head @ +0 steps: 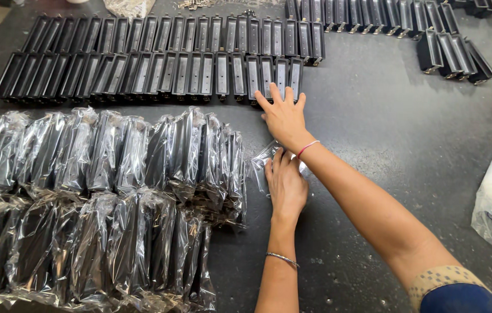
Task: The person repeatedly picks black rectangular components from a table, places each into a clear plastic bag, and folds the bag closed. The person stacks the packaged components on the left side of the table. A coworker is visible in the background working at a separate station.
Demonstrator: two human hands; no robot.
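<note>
Both hands open — right hand (284, 117) on black parts (273, 77), left hand (285, 184) on clear bag (259, 165).

Two hands (284, 119), two bracelets (282, 258)

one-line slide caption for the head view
Right hand reaches black metal parts; left hand rests on clear bag beside bagged parts.

Matt black metal parts (280, 72), glossy crinkled clear plastic bags (141, 150).
</note>
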